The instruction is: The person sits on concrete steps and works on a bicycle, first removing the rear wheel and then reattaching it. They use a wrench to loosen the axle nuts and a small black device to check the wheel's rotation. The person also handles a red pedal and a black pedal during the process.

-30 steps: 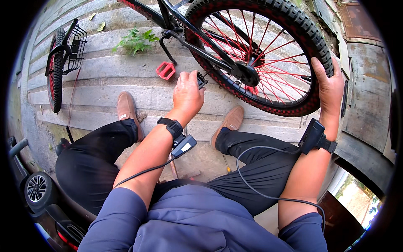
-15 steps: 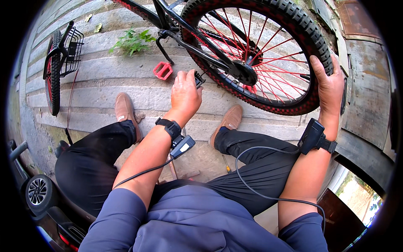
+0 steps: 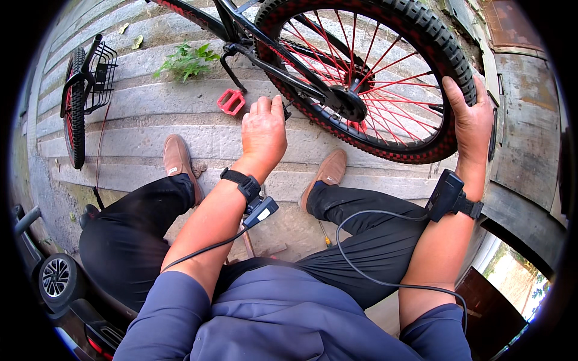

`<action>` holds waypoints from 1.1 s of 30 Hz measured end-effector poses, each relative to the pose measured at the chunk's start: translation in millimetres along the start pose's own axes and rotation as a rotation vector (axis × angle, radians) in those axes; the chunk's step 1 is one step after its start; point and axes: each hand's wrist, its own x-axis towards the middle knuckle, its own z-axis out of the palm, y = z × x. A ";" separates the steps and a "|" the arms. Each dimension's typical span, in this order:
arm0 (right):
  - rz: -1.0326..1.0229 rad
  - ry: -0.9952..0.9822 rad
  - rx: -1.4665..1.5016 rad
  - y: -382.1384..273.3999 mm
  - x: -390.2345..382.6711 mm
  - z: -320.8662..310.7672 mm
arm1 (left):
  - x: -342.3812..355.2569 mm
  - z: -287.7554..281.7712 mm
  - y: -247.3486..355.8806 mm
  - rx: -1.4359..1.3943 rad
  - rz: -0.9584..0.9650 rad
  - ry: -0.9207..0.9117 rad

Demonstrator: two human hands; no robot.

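My left hand (image 3: 264, 135) is closed near the lower left of the bicycle's rear wheel. A small black part (image 3: 288, 111) shows at its fingertips, mostly hidden by the hand, so I cannot make out its kind. My right hand (image 3: 468, 120) grips the knobbly black tyre (image 3: 453, 67) at its right side, thumb on the near face and fingers behind. The wheel has red spokes (image 3: 394, 84) and a dark hub (image 3: 347, 103). It sits in the black bicycle frame (image 3: 274, 69). A red pedal (image 3: 230, 101) is just left of my left hand.
A second wheel (image 3: 74, 114) with a black wire basket (image 3: 103, 78) stands at the far left. A green weed (image 3: 186, 61) grows between the stone slabs (image 3: 144, 102). A yellow-handled tool (image 3: 328, 242) lies between my legs. Wooden boards (image 3: 530, 114) line the right.
My left hand has shifted slightly left and up and turned, so the black part at its fingertips shows less. My right hand stays on the tyre.
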 end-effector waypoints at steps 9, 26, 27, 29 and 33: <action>0.015 0.016 -0.029 1.9 -1.0 0.0 | 7.8 -11.4 5.1 -0.050 -0.093 -0.112; 0.017 0.013 -0.015 -1.5 -1.7 1.6 | 15.4 6.9 -21.3 -1.044 -0.558 -0.468; 0.009 0.016 -0.007 1.4 -1.5 1.1 | 17.1 0.8 -21.2 -1.117 -0.621 -0.524; 0.001 0.018 -0.008 3.0 -0.6 0.3 | 20.5 -8.8 -24.3 -1.260 -0.750 -0.637; -0.003 0.025 -0.011 1.3 -0.4 1.1 | 18.0 -1.4 -37.1 -1.581 -0.829 -0.720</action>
